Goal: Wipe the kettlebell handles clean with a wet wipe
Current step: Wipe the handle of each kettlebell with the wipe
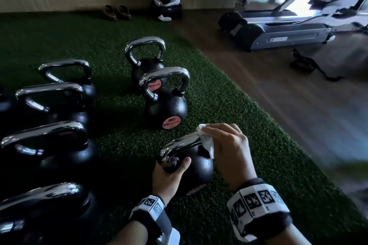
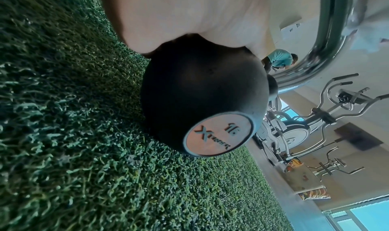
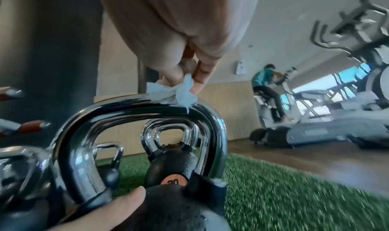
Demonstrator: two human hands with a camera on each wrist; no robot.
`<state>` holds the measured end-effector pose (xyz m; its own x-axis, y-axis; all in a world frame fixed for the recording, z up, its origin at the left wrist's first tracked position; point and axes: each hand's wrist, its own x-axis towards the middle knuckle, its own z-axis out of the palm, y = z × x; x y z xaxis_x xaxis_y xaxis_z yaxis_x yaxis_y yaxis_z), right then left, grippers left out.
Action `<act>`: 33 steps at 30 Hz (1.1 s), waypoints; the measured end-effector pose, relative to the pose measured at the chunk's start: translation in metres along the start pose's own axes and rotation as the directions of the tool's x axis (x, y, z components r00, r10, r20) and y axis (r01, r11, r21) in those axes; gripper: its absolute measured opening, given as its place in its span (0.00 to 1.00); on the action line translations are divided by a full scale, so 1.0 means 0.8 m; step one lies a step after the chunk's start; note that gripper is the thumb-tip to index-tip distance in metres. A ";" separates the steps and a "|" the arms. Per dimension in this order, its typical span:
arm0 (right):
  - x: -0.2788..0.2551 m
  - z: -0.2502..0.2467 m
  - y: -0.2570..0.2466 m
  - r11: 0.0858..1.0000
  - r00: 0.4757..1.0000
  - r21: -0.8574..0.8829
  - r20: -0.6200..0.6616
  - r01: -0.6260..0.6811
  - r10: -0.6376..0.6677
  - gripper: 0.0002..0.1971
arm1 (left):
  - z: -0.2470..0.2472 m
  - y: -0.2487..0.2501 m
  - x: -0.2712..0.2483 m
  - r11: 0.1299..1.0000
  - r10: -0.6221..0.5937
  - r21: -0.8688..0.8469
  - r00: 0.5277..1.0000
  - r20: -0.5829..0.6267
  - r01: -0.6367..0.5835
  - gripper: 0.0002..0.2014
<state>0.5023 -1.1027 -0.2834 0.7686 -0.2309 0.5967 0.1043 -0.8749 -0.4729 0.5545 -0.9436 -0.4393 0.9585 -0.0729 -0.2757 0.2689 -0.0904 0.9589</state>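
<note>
The nearest kettlebell (image 1: 197, 167) is black with a chrome handle (image 1: 179, 144) and stands on green turf. My left hand (image 1: 173, 169) grips it low on the left, with the thumb over the body beside the handle's base. My right hand (image 1: 215, 139) pinches a crumpled white wet wipe (image 1: 207, 145) against the top right bend of the handle. In the right wrist view the wipe (image 3: 174, 93) sits on the handle's top bar (image 3: 134, 111) under my fingertips. The left wrist view shows the body (image 2: 200, 101) with its "16" label and my palm on top.
Two more kettlebells (image 1: 166, 109) (image 1: 146, 65) stand in line beyond it. A row of several kettlebells (image 1: 59, 95) fills the left. Wood floor and a treadmill (image 1: 278, 32) lie to the right. Shoes (image 1: 117, 13) and a bag (image 1: 167, 6) sit by the wall. A person (image 3: 265, 83) exercises far off.
</note>
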 end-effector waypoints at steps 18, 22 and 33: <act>-0.025 0.028 0.069 0.434 0.538 0.364 0.264 -0.824 0.800 0.12 | -0.005 0.020 -0.008 0.993 -0.012 0.113 1.000 0.011 0.010 0.44; -0.040 0.034 0.070 0.433 0.533 0.347 0.286 -0.832 0.796 0.10 | -0.013 0.039 -0.018 0.985 -0.062 0.164 0.997 0.042 0.054 0.42; -0.037 -0.051 0.035 0.649 0.628 0.275 0.666 -0.709 0.404 0.08 | -0.040 0.087 -0.114 0.874 -0.391 -0.192 0.881 0.267 0.446 0.05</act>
<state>0.4567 -1.1377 -0.2877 0.9447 -0.2148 -0.2478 -0.3035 -0.2868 -0.9086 0.4886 -0.9116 -0.3453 0.7138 -0.2936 -0.6359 0.6811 0.0795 0.7279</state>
